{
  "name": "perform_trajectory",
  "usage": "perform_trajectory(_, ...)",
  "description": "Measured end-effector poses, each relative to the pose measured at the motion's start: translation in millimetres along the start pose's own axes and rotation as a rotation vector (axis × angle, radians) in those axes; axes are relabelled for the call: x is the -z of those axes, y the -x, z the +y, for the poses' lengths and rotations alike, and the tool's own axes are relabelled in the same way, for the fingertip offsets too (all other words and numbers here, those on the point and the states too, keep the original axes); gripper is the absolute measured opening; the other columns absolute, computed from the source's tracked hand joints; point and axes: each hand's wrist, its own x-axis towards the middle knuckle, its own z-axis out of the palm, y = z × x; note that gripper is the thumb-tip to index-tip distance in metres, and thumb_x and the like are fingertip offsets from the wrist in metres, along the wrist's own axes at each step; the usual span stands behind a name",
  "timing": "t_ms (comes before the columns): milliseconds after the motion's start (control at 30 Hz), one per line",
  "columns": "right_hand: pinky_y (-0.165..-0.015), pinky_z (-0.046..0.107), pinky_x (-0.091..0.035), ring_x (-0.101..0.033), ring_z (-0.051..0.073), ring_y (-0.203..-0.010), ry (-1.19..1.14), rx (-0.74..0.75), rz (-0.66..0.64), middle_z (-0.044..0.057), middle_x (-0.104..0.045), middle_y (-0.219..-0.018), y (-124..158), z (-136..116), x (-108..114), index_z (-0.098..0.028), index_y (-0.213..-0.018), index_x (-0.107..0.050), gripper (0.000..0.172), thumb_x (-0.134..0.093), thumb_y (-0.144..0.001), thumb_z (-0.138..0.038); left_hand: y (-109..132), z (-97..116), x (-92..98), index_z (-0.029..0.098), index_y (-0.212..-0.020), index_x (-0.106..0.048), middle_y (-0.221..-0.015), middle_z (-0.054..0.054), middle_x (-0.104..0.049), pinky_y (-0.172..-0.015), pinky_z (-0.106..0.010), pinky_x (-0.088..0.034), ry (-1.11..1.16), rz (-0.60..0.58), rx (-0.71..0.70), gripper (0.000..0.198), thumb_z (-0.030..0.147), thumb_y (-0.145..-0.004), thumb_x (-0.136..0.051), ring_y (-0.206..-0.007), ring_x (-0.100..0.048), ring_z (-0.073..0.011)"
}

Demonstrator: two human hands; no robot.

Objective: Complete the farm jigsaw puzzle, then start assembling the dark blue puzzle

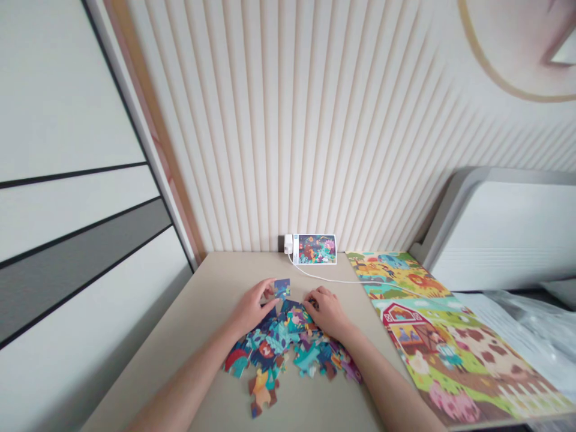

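A heap of loose, brightly printed puzzle pieces [279,337] lies on the beige tabletop between my forearms. My left hand [255,305] pinches a blue puzzle piece [282,288] at its left edge, holding it above the far side of the heap. At the heap's far right edge, my right hand [324,309] has its fingers curled down over the pieces; whether it grips one is hidden. Nearest to me, an orange and brown piece group [262,393] juts out from the heap.
Against the ribbed wall leans a small picture card [315,249] beside a white plug [288,244]. Its white cable [333,281] runs right across the table. Two finished puzzles, a safari scene [400,275] and a farm scene [468,360], lie on the right. A white cabinet [81,240] borders the left.
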Motion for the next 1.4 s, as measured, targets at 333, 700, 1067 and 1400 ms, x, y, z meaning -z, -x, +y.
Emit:
perform_trajectory(333,-0.093,0.035,-0.045,-0.063,0.022,-0.101,-0.221,0.132,0.117,0.005,-0.07,-0.103,2,4,3,-0.025,-0.103,-0.072,0.02,-0.056,-0.098,-0.036,-1,9,0.6,0.025,-0.134,-0.052,-0.103,-0.004,-0.067,-0.088,-0.035,-0.054,0.078,-0.005,-0.022,0.046,0.036,-0.091,-0.065,-0.092,-0.065,-0.0199)
perform_trajectory(700,-0.092,0.037,-0.047,-0.064,0.023,-0.098,-0.277,0.297,0.16,0.006,-0.072,-0.101,6,-15,9,-0.025,-0.107,-0.071,0.021,-0.051,-0.102,-0.033,2,29,-2.9,0.026,-0.135,-0.052,-0.107,-0.004,-0.067,-0.095,-0.037,-0.052,0.026,-0.083,-0.079,0.048,0.041,-0.091,-0.067,-0.099,-0.065,-0.0217)
perform_trajectory(1067,-0.088,0.036,-0.046,-0.063,0.022,-0.091,-0.276,0.317,0.121,0.005,-0.071,-0.091,7,-17,9,-0.024,-0.09,-0.066,0.02,-0.052,-0.102,-0.033,-2,30,12.1,0.028,-0.14,-0.049,-0.109,-0.004,-0.069,-0.094,-0.039,-0.048,-0.281,-0.122,-0.208,0.05,0.033,-0.093,-0.066,-0.1,-0.064,-0.0233)
perform_trajectory(1400,-0.084,0.036,-0.047,-0.064,0.023,-0.089,-0.236,0.227,0.195,0.006,-0.071,-0.087,0,1,9,-0.022,-0.086,-0.066,0.027,-0.05,-0.101,-0.038,18,-16,69.2,0.024,-0.114,-0.069,-0.109,-0.007,-0.07,-0.096,-0.038,-0.048,-0.36,-0.081,-0.035,0.023,0.033,-0.098,-0.056,-0.104,-0.064,-0.0233)
